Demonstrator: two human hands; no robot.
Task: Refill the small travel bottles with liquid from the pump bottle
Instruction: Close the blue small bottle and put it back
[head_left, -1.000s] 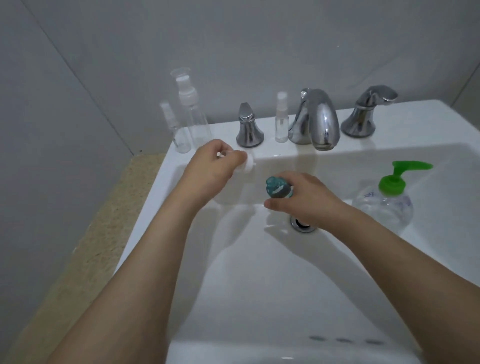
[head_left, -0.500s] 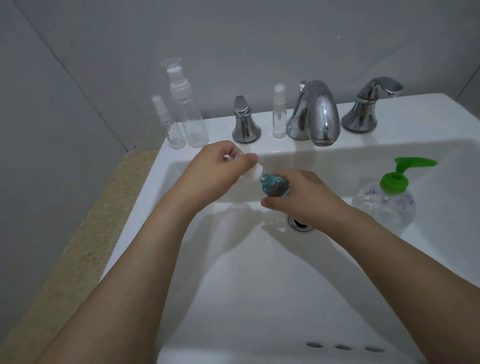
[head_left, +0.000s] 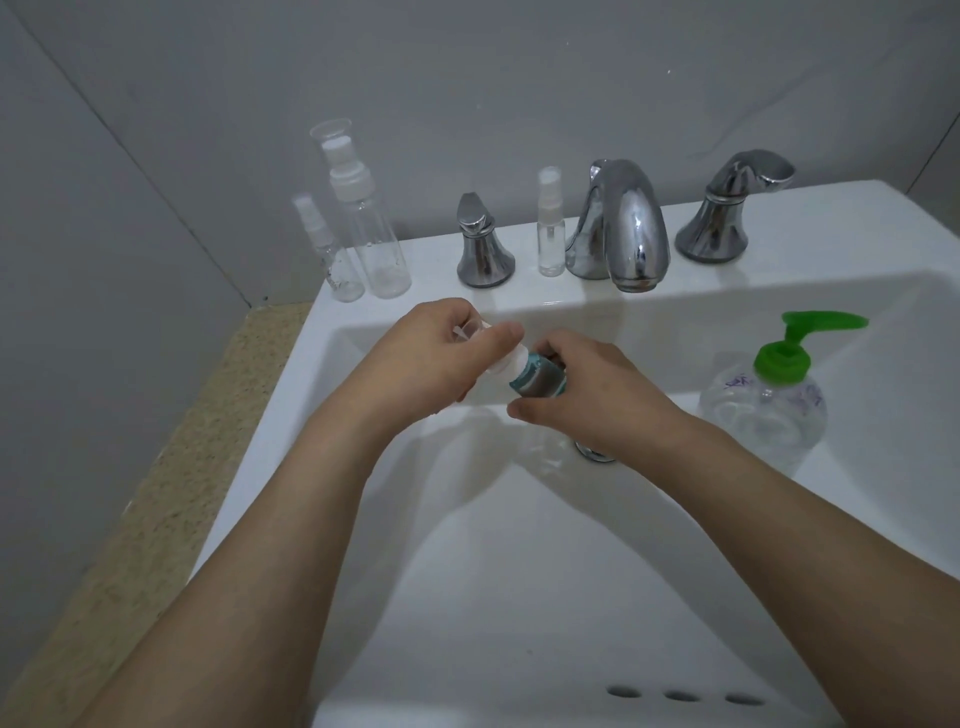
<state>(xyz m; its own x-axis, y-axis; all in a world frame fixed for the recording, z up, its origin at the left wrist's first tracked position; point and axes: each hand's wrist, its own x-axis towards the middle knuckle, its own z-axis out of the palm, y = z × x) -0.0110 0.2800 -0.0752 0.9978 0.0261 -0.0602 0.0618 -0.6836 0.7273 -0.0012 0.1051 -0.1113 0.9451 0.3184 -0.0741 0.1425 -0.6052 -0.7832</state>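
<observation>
Over the sink: right hand curled round teal bottle, left hand pinching its white cap onto the neck; three clear bottles far left apparently unfilled; pump bottle right, untouched.

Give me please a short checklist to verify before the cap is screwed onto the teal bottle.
1. Right hand grips the teal bottle: ok.
2. Left hand holds the white cap: ok.
3. Cap meets the bottle's mouth: ok.
4. Cap sits straight on the thread: cannot tell.
5. Bottle filled enough: cannot tell.
6. Pump bottle stands apart from both hands: ok.
</observation>
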